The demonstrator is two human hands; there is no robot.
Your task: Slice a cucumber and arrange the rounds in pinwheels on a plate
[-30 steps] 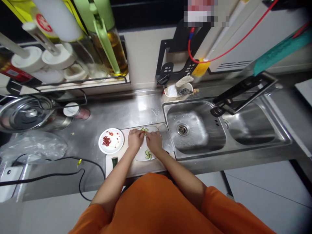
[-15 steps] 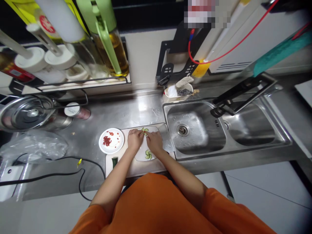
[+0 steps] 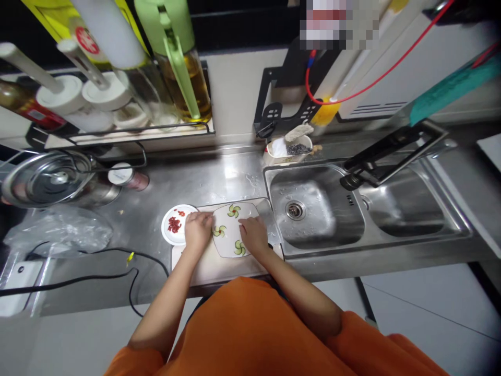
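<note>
A squarish white plate (image 3: pixel 227 248) lies on a pale cutting board (image 3: pixel 198 269). It bears pinwheels of green-edged cucumber slices (image 3: pixel 234 211) with red bits at their centres: one at the back, one at the left, one at the front. My left hand (image 3: pixel 199 230) is at the plate's left edge with its fingers loosely bent, overlapping a round white plate (image 3: pixel 174 210) of chopped red pieces (image 3: pixel 174 225). Over the right part of the squarish plate is my right hand (image 3: pixel 254 235), fingers curled together and pointing left. Whatever its fingertips may hold is too small to make out.
To the right is a double steel sink (image 3: pixel 313 209) with a black faucet (image 3: pixel 352 180). A lidded steel pot (image 3: pixel 50 177), a small jar (image 3: pixel 129 176), a plastic bag (image 3: pixel 58 230) and a black cable (image 3: pixel 113 251) lie left. Seasoning jars and an oil bottle (image 3: pixel 188 83) stand on the rack.
My left hand has moved left, off the back pinwheel to the plate's edge. My right hand has drawn slightly towards me. The back and left pinwheels now show fully.
</note>
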